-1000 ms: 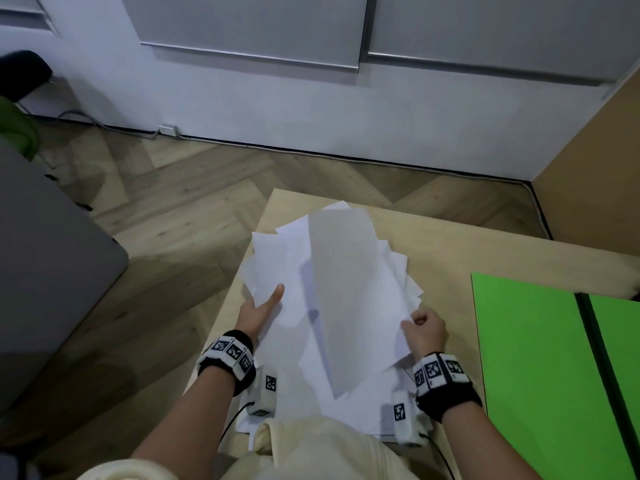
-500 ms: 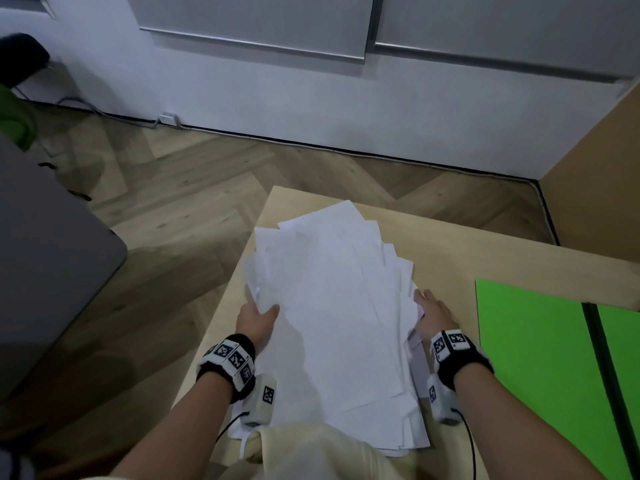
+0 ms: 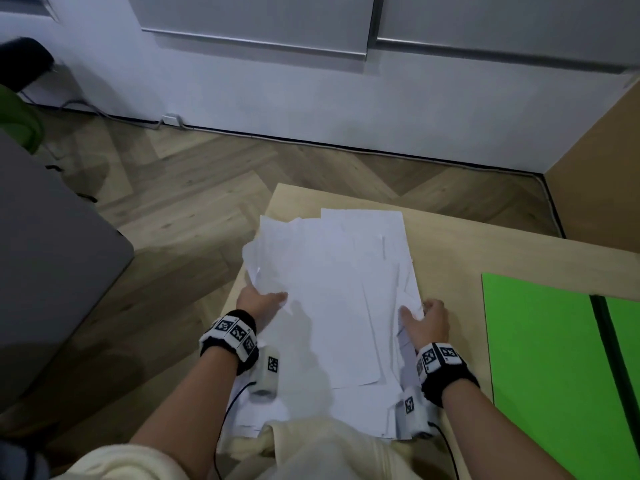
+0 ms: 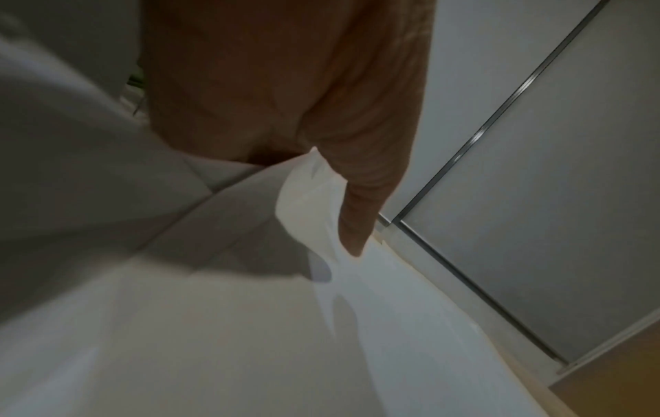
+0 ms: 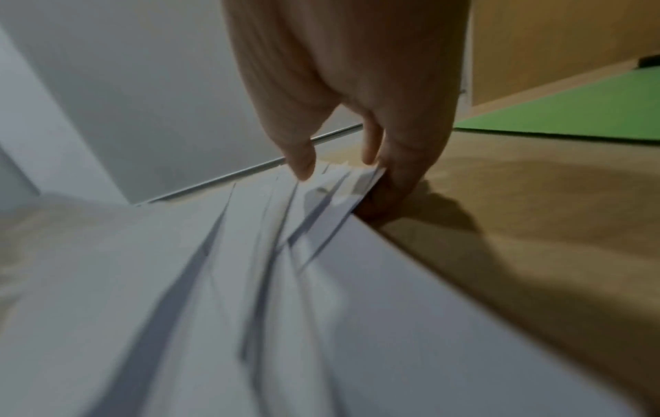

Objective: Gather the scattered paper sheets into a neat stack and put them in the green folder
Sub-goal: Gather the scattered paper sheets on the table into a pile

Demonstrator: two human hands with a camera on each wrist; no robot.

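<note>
Squaring the paper sheets (image 3: 332, 306), both hands had closed in from a moment earlier: the left hand (image 3: 258, 303) pinched their nine-o'clock edge, the right hand (image 3: 427, 320) curled round the three-o'clock edge, while the green folder (image 3: 540, 358) waited open farther toward three; edges were tighter, not flush

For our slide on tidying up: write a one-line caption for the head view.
Both hands, left and right, grip a loose pile of paper on a table beside an open green folder.
</note>
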